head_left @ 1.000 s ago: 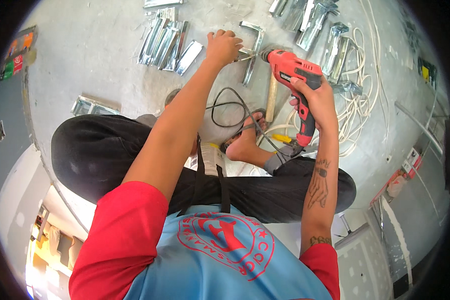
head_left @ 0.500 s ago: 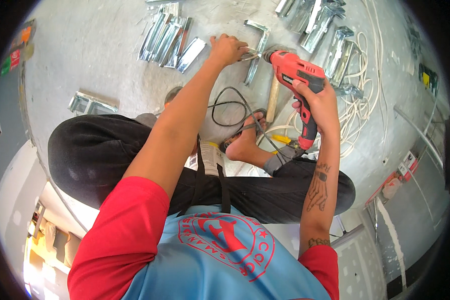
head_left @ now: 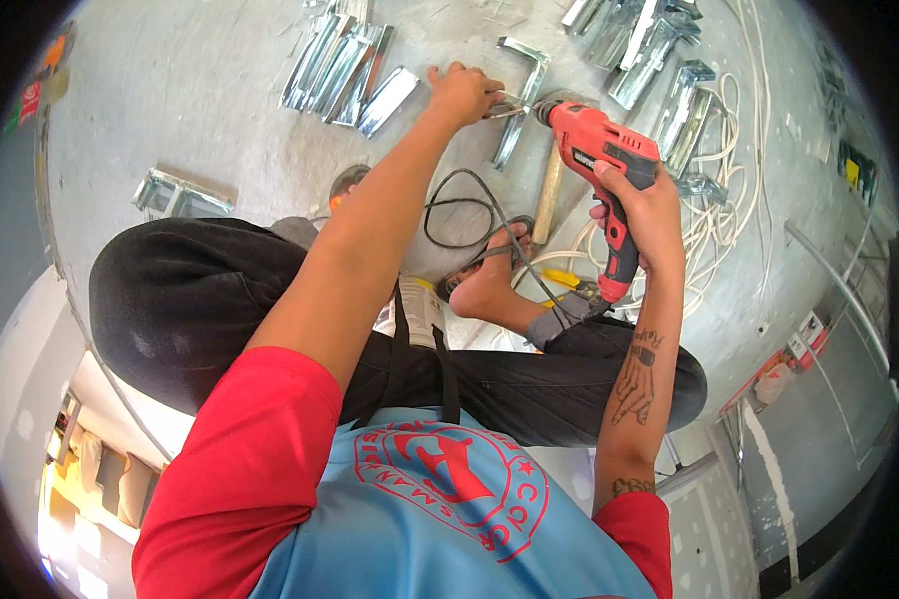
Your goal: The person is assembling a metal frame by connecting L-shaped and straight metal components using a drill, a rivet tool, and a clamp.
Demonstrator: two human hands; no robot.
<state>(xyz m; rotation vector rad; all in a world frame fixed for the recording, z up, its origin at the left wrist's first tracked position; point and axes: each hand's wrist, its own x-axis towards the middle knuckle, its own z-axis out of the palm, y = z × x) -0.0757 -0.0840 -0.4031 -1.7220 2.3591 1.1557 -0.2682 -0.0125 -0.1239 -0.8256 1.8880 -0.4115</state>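
Observation:
My right hand [head_left: 654, 222] is wrapped round the handle of a red and black power drill [head_left: 601, 142]. The drill points left, its chuck close against a bent galvanised metal bracket [head_left: 510, 138] on the floor. On the bracket's other side, my left hand [head_left: 465, 96] pinches a short metal arm that sticks out toward me, seemingly part of that bracket. The drill's tip is too small to make out where it meets the metal. A black cord [head_left: 489, 205] loops on the floor between my arms.
Stacks of metal brackets lie at the far left [head_left: 338, 62] and far right [head_left: 659, 58]. A hammer's wooden handle [head_left: 546, 195] shows below the drill. White cable [head_left: 714, 235] is coiled on the right. A metal piece [head_left: 180, 195] lies beyond my left knee. A white bucket [head_left: 425, 307] sits under me.
The view has shifted slightly, so the far stacks sit a little lower and to the right. Both hands keep their grips, and the drill stays against the bracket.

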